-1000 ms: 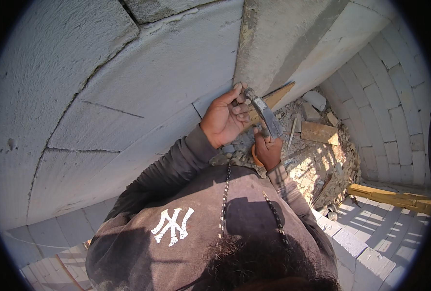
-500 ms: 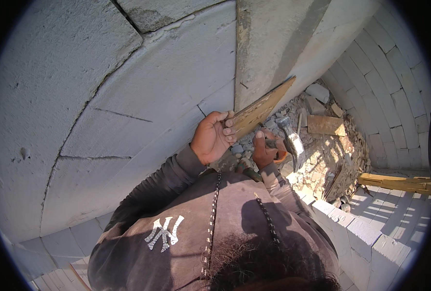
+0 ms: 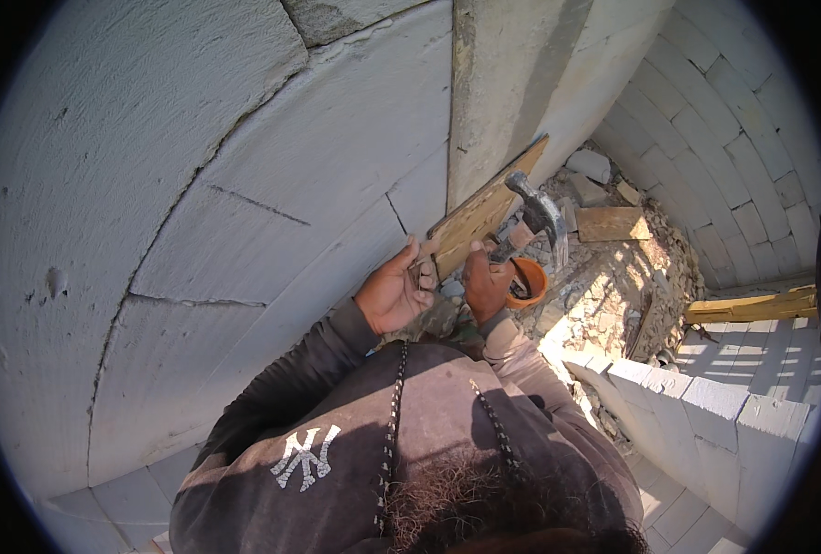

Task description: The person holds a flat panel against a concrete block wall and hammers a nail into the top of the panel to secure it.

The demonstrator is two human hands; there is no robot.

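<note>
In my right hand [image 3: 486,282] is a claw hammer [image 3: 545,220], gripped by its handle, its metal head up and to the right. A flat wooden board [image 3: 484,205] stands on edge along the concrete strip of the wall. At the board's near end is my left hand [image 3: 392,294], its fingers curled and its thumb raised. The fingertips meet or nearly meet the board's edge; what they hold, if anything, is hidden. Just right of my right hand, an orange bucket [image 3: 532,288] has dark contents that I cannot make out.
A pale block wall [image 3: 244,185] rises close on my left, with a concrete strip [image 3: 507,74] ahead. Rubble [image 3: 604,277] covers the ground at right, with a loose plank [image 3: 612,223] on it. Beyond lie a yellow beam [image 3: 752,307] and a low block wall [image 3: 706,399].
The hammer has come up and turned, its head now nearer the board. My right hand has shifted slightly left, uncovering more of the bucket. My left hand has moved slightly lower along the board's end.
</note>
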